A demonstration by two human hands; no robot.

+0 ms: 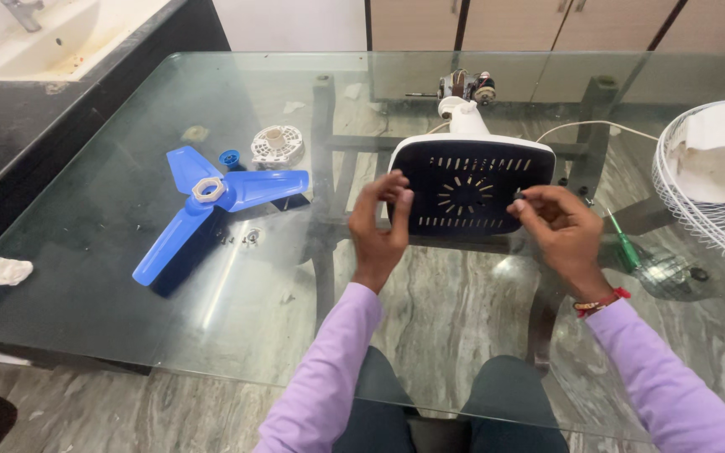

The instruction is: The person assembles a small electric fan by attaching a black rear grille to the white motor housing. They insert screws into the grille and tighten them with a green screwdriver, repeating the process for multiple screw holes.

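A fan base [467,183] with a black vented underside and white rim stands tilted on the glass table [237,327], its white neck pointing away from me. My left hand [382,226] grips its left edge. My right hand [557,225] pinches a small dark screw [518,196] at the base's right edge. Both sleeves are lilac.
A blue three-blade fan propeller [211,210] with a white nut lies at the left, beside a blue cap [229,157] and a white round part [277,145]. A motor [466,85] sits at the back. At the right are a white wire fan guard [715,184] and a green screwdriver [625,243].
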